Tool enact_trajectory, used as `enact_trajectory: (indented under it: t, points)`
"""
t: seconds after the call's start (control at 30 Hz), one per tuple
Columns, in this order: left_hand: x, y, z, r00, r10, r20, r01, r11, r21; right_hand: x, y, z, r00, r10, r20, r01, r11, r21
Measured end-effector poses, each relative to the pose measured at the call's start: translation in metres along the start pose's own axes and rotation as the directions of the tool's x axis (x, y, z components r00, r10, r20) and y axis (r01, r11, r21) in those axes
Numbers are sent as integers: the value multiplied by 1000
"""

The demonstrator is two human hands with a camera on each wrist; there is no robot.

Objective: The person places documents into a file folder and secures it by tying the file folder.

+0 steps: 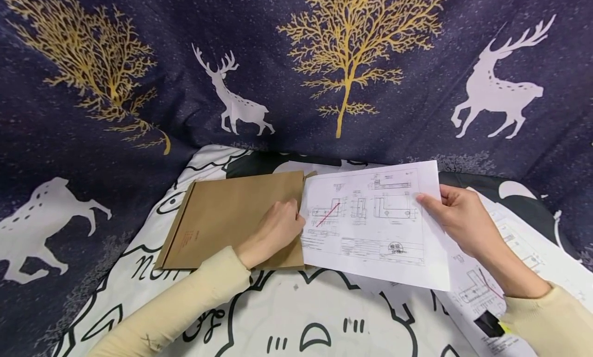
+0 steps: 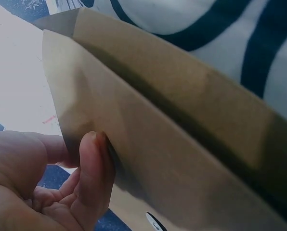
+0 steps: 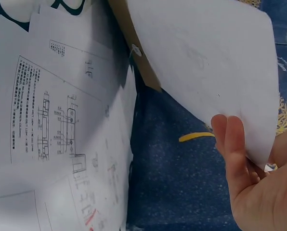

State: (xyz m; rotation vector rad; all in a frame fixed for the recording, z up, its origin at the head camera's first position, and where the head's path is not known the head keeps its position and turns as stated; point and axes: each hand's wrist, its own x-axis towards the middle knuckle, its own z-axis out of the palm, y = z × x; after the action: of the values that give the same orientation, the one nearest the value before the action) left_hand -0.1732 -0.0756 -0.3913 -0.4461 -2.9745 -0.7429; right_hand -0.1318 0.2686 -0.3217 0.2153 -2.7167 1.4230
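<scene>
A brown kraft paper envelope (image 1: 231, 207) lies at the middle left in the head view, its mouth facing right. My left hand (image 1: 275, 228) pinches the edge of that mouth; in the left wrist view the thumb and fingers (image 2: 93, 163) grip one layer of the brown paper, with a gap behind it. My right hand (image 1: 468, 220) holds a white sheet (image 1: 370, 223) by its right side, thumb on top. Technical drawings, a red slash and a round stamp are printed on the sheet. Its left end meets the envelope's opening; how far inside it reaches is hidden.
More printed drawing sheets (image 1: 477, 290) lie spread at the right, under my right forearm. A small black object (image 1: 489, 324) with a yellow part sits on them. The surface has a white cloth (image 1: 296, 316) with black cartoon lines. Behind hangs a dark blue curtain (image 1: 296, 79) with deer and trees.
</scene>
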Motion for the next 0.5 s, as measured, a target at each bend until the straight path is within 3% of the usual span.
enact_trajectory:
  t: [0.3, 0.5]
  points:
    - [-2, 2, -2, 1000, 10, -2, -10, 1000, 14, 18, 4, 19, 989, 40, 145, -63, 986, 155]
    - [-3, 2, -3, 1000, 0, 2, 0, 999, 32, 29, 2, 35, 970, 32, 240, -82, 977, 199]
